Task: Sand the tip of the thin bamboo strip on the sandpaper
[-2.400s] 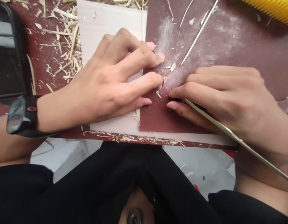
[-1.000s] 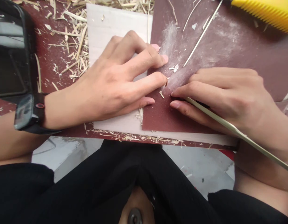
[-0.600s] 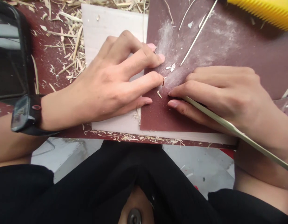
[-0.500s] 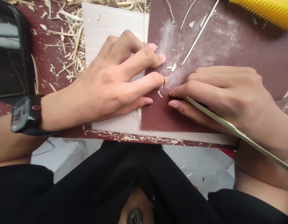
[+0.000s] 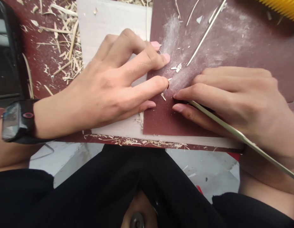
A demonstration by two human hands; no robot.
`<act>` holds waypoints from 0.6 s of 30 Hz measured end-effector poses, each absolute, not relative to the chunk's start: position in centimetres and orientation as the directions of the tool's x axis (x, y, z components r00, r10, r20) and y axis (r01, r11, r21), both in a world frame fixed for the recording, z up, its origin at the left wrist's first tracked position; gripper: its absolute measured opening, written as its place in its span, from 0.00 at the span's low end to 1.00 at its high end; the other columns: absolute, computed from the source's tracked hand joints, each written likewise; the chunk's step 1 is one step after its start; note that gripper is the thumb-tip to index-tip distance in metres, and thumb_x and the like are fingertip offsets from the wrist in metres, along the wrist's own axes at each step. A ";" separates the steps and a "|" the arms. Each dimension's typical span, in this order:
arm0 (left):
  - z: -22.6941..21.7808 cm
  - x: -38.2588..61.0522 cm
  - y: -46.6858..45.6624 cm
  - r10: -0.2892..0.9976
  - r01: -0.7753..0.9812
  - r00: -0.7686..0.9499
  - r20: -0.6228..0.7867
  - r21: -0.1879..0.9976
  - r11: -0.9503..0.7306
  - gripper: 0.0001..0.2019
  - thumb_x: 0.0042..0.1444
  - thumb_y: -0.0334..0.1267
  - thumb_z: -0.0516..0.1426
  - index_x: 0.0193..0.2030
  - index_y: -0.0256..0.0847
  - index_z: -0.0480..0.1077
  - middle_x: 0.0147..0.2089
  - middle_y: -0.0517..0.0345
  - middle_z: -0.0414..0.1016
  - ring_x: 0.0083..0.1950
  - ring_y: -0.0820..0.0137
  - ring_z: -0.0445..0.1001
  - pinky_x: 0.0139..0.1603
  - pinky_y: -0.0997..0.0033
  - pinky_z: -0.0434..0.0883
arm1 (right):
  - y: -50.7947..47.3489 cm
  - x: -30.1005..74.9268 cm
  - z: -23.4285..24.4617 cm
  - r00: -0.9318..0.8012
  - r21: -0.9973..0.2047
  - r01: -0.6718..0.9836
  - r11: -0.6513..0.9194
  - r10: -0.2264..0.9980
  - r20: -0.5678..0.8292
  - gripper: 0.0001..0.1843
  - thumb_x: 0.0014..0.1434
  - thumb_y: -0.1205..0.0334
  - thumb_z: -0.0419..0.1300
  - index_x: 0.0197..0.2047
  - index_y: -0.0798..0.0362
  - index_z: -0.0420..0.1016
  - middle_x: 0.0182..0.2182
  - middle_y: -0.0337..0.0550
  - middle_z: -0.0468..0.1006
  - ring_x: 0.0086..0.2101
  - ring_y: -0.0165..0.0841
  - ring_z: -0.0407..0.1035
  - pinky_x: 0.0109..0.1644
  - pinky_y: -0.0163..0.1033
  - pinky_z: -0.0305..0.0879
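My left hand (image 5: 120,76) rests palm down over the pale board and the reddish-brown sheet (image 5: 158,120), its fingers apart. At its index fingertip shows a tiny dark brown curved bit, too small to make out. My right hand (image 5: 234,95) lies on the brown sheet with fingers bent together and thumb below. Between its thumb and index finger runs a thin, pale green bamboo-like strip (image 5: 242,136), which slants back across the wrist to the right edge. Something dark in that gap is mostly hidden. Small pale shavings (image 5: 163,97) lie between the hands.
A thin pale stick (image 5: 206,33) and white dust lie on the sheet. Curled shavings (image 5: 73,41) heap at the upper left, beside a black-framed object (image 5: 12,63). The white board (image 5: 113,19) lies under the sheet. A yellow ridged object (image 5: 283,8) occupies the upper right corner.
The view has shifted slightly, with the yellow object sliding further out at upper right and the black-framed object further out at left. Both hands keep nearly the same pose.
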State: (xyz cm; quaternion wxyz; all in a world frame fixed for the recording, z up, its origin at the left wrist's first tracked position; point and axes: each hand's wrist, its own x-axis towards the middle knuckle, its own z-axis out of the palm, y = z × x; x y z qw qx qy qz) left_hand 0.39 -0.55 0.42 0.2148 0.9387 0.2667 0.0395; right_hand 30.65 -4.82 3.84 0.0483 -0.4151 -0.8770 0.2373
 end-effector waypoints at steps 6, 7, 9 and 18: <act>0.3 0.4 -0.8 0.518 0.478 0.855 0.024 0.352 -0.805 0.21 0.79 0.48 0.55 0.74 0.49 0.67 0.84 0.52 0.66 0.85 0.35 0.70 0.78 0.16 0.75 | -4.9 30.6 3.9 -0.648 -0.472 0.697 0.540 0.756 -0.093 0.14 0.83 0.54 0.56 0.47 0.49 0.79 0.39 0.42 0.80 0.36 0.29 0.70 0.41 0.43 0.60; 0.4 0.4 -0.8 0.500 0.462 0.866 0.023 0.349 -0.815 0.22 0.79 0.48 0.55 0.74 0.49 0.67 0.84 0.51 0.66 0.85 0.35 0.70 0.77 0.16 0.76 | -4.9 30.6 3.9 -0.656 -0.473 0.691 0.547 0.749 -0.092 0.13 0.82 0.54 0.57 0.47 0.49 0.79 0.38 0.42 0.79 0.35 0.29 0.69 0.41 0.43 0.59; 0.5 0.4 -0.6 0.469 0.433 0.883 0.023 0.348 -0.832 0.21 0.79 0.49 0.55 0.74 0.47 0.68 0.84 0.49 0.67 0.84 0.33 0.70 0.74 0.16 0.78 | -4.8 30.7 3.8 -0.671 -0.472 0.679 0.563 0.737 -0.087 0.13 0.82 0.54 0.57 0.47 0.50 0.78 0.37 0.42 0.77 0.35 0.29 0.68 0.41 0.43 0.57; 0.9 1.0 -0.6 0.537 0.492 0.843 -0.023 0.435 -0.754 0.21 0.78 0.50 0.56 0.73 0.51 0.72 0.83 0.52 0.69 0.85 0.35 0.70 0.80 0.13 0.73 | -4.8 30.8 3.7 -0.652 -0.454 0.705 0.545 0.750 -0.110 0.12 0.82 0.54 0.58 0.48 0.48 0.79 0.39 0.42 0.80 0.36 0.30 0.70 0.42 0.43 0.60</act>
